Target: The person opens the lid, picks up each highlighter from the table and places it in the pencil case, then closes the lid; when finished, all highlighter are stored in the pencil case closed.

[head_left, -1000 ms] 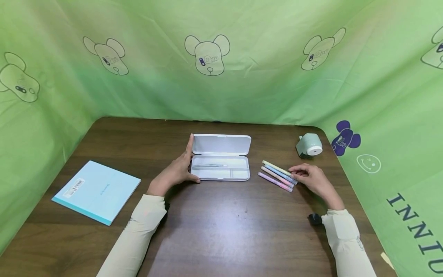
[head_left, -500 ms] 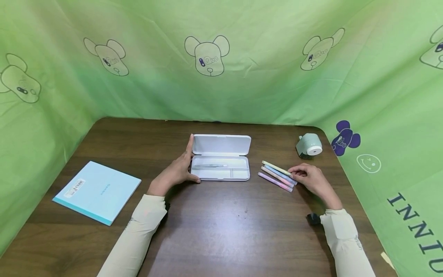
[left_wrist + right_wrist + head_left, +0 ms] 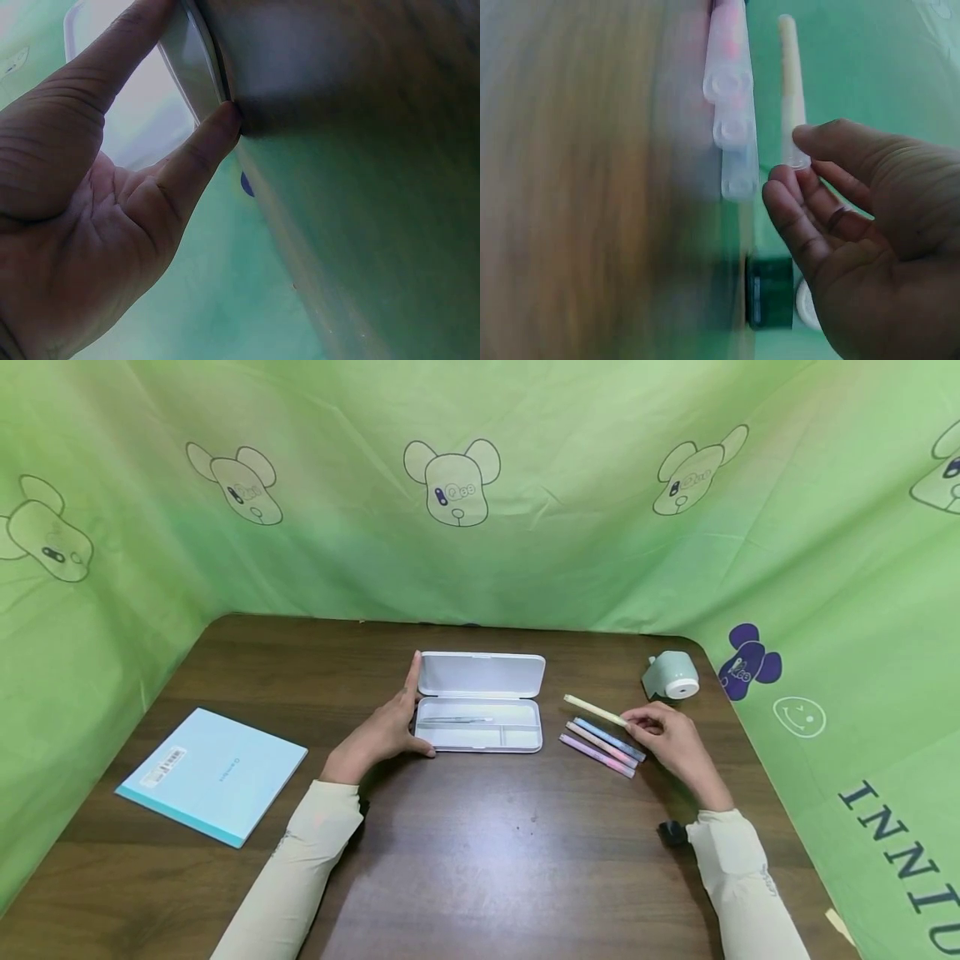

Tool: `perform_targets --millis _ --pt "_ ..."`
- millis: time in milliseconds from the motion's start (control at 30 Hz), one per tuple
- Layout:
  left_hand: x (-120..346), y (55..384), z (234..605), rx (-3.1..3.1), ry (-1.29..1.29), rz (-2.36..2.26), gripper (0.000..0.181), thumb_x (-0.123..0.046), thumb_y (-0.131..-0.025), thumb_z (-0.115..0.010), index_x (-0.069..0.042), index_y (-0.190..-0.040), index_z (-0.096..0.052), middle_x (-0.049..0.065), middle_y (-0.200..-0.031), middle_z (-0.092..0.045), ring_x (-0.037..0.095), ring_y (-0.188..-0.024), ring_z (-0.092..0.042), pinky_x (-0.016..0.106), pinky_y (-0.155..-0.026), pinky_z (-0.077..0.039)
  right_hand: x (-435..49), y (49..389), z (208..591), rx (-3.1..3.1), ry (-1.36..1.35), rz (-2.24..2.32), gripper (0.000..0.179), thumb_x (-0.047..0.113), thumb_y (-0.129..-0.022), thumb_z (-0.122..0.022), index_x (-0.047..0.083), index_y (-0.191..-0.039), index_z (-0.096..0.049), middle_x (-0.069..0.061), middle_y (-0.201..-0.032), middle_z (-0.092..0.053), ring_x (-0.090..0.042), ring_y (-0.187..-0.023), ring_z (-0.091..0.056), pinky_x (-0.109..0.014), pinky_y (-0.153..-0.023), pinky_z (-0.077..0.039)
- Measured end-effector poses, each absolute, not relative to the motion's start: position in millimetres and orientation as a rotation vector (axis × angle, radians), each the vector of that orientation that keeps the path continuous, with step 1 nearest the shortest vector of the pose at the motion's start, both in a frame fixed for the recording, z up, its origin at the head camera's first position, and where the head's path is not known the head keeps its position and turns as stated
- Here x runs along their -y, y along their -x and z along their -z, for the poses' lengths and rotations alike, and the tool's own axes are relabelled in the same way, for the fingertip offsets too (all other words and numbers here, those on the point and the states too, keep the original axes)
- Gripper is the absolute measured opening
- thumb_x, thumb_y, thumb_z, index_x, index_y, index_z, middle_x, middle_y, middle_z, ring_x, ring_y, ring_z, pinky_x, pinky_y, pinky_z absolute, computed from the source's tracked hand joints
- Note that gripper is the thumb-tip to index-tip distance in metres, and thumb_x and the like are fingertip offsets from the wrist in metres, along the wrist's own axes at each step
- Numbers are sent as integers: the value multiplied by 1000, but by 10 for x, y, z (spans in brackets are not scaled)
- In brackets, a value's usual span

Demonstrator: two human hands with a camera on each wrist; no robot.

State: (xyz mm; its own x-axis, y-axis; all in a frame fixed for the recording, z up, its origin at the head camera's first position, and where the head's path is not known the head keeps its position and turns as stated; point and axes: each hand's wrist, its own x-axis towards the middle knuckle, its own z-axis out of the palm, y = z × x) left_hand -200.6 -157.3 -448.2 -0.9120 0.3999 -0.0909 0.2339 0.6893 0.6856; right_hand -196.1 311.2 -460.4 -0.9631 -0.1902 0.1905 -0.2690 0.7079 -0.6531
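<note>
My left hand [image 3: 378,731] is at the left side of an open white pencil case [image 3: 480,677]; its thumb touches the front corner and a straight finger lies along the lid's edge. A thin pen-like item [image 3: 453,720] lies in the case's back compartment. Pinched between thumb and fingers of my right hand [image 3: 667,735] is a pale yellow marker [image 3: 588,707], raised off the table, its far end pointing toward the case. Just below it lie a blue marker [image 3: 609,739], a peach-pink marker [image 3: 600,744] and a purple marker [image 3: 596,756], side by side.
A light blue notebook [image 3: 217,777] with a barcode label lies on the left of the brown table [image 3: 465,877]. At the back right stands a green pencil sharpener [image 3: 671,675]. Green printed cloth [image 3: 337,543] hangs behind the table and along its sides.
My right hand has lifted the yellow marker from beside the other markers and moved it slightly up and left. The left hand stays at the pencil case.
</note>
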Motion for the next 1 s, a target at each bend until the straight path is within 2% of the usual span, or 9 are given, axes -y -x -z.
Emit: perform_targets --millis 233,600,800,1000 --pt "1581 2002 4481 -2669 -507 -1040 157 -14 -81 -99 -15 -166 33 36 -172 -22 50 -149 -45 63 -118 -40 -2861 2084 4638 2768 -414 -1215 13 -4 -98 -76 -2 -110 -82 -17 -106 -73 0 -87 -60 -9 -75 -48" --pt "1574 2002 4480 -2655 -496 -1051 157 -15 -81 -99 -18 -167 33 36 -171 -26 48 -150 -44 63 -120 -38 -2356 2250 4673 2732 -532 -1309 13 -5 -98 -76 -1 -110 -82 -14 -105 -73 -6 -88 -62 -11 -76 -50" --pt "1572 2009 4475 -2651 -490 -1060 157 -14 -81 -99 -18 -167 33 33 -175 -18 47 -151 -43 63 -120 -38 -1979 2307 4646 2744 -623 -1392 13 -2 -99 -76 -1 -111 -82 -12 -106 -73 -12 -92 -64 -15 -81 -52" --pt "1572 2013 4468 -2651 -491 -1061 158 -13 -81 -99 -19 -167 34 32 -176 -14 47 -152 -43 62 -121 -37 -1596 2372 4660 2722 -761 -1397 13 -6 -96 -75 -4 -107 -81 -13 -102 -71 -15 -89 -64 -20 -80 -54"
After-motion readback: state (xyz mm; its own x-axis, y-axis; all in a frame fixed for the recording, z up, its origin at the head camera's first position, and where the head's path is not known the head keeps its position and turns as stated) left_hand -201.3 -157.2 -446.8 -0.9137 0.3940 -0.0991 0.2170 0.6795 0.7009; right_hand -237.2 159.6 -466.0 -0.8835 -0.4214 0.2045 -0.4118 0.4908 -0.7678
